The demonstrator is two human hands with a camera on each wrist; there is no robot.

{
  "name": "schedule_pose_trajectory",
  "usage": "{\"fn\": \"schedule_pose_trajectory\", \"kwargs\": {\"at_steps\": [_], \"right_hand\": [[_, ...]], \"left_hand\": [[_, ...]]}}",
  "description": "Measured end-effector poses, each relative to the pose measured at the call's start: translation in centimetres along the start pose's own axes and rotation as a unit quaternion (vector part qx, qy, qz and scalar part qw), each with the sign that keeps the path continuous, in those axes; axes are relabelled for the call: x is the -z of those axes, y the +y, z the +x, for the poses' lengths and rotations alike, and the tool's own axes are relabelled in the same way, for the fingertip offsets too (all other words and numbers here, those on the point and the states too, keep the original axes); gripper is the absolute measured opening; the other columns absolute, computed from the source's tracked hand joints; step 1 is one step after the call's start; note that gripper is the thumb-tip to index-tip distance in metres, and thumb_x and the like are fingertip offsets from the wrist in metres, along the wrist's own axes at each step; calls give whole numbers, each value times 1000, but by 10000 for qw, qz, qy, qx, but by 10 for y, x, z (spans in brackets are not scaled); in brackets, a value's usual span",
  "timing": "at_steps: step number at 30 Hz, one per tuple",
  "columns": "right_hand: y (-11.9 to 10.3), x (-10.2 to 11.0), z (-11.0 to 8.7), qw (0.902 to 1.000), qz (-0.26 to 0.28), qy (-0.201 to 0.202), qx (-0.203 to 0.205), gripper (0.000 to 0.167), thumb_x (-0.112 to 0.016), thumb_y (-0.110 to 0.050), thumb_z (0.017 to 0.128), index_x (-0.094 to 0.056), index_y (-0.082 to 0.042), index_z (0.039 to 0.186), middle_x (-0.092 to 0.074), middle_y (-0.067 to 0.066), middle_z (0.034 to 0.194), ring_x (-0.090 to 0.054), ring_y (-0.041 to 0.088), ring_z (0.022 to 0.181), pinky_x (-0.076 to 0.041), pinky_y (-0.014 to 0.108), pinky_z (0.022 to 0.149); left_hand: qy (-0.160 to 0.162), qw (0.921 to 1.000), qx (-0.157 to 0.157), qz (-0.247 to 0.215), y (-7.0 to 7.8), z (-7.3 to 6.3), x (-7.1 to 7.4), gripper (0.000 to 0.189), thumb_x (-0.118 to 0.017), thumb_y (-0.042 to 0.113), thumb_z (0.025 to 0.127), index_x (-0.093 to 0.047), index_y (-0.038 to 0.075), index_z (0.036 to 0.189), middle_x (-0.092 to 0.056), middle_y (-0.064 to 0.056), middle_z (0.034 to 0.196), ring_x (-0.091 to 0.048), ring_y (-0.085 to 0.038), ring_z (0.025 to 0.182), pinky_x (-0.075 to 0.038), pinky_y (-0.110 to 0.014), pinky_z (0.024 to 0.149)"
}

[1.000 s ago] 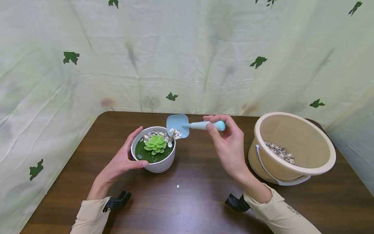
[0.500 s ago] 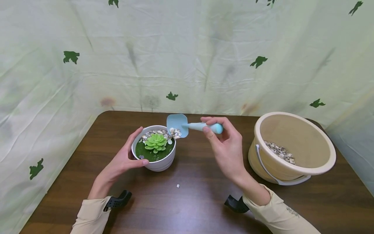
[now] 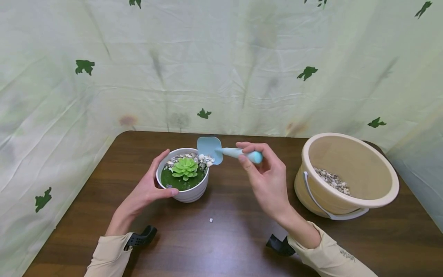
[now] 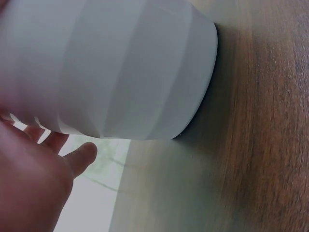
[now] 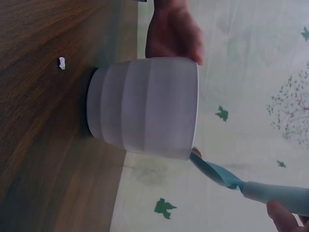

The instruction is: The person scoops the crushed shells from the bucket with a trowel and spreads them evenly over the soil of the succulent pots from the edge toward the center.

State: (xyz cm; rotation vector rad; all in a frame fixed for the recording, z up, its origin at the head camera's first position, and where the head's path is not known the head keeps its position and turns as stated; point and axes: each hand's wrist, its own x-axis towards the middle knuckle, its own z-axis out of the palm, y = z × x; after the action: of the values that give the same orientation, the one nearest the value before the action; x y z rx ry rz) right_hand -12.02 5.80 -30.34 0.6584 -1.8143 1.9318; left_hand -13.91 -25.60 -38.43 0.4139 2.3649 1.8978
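A white ribbed flower pot [image 3: 189,196] stands upright on the table, with a green succulent [image 3: 185,168] in its middle. Pebbles [image 3: 187,156] lie along the pot's far side; green moss-like ground shows at the front. My left hand [image 3: 145,188] holds the pot from the left, thumb at the near rim; its other fingertips are partly hidden. My right hand [image 3: 268,179] grips the handle of a light blue hand trowel [image 3: 210,148]. The trowel's blade meets the right far rim, its edge touching the pot in the right wrist view. White pebbles sit at the blade's lower left corner.
To the right stands a beige bucket [image 3: 301,184] with its grey handle hanging down and pebbles [image 3: 331,181] inside. One small white pebble [image 3: 211,220] lies on the dark wooden table [image 3: 235,238]. A pale leaf-patterned curtain [image 3: 235,69] hangs behind the table.
My right hand has shifted slightly left and the trowel handle has tilted down at its end. Pebbles on the blade have slid toward the pot. The left hand stays on the pot.
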Motion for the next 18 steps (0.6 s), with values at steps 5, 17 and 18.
{"fn": "schedule_pose_trajectory", "kwargs": {"at_steps": [5, 17, 18], "right_hand": [[-3, -1, -1, 10000, -8, 19, 30, 14, -65, 12, 88, -60, 7, 100, -67, 18, 114, -63, 31, 101, -50, 23, 78], [18, 1, -6, 9995, 91, -168, 255, 16, -68, 7, 88, -62, -1, 101, -67, 11, 117, -64, 29, 106, -50, 25, 76], [18, 1, -7, 9994, 111, -181, 268, 16, -68, 8, 88, -62, -1, 100, -67, 11, 117, -63, 29, 106, -50, 26, 77]], "left_hand": [[115, 9995, -43, 287, -1, 1, 0, 106, -82, 3, 74, -19, 24, 157, -30, -10, 149, -36, -25, 128, -37, -18, 95], [-121, 9997, -88, -201, 0, -2, 0, 98, -73, 0, 80, -17, 21, 157, -26, -15, 150, -42, -25, 124, -46, -23, 89], [-117, 9997, -82, -216, 0, -1, 0, 98, -73, 0, 80, -17, 21, 157, -26, -15, 150, -42, -24, 123, -46, -23, 89]]}}
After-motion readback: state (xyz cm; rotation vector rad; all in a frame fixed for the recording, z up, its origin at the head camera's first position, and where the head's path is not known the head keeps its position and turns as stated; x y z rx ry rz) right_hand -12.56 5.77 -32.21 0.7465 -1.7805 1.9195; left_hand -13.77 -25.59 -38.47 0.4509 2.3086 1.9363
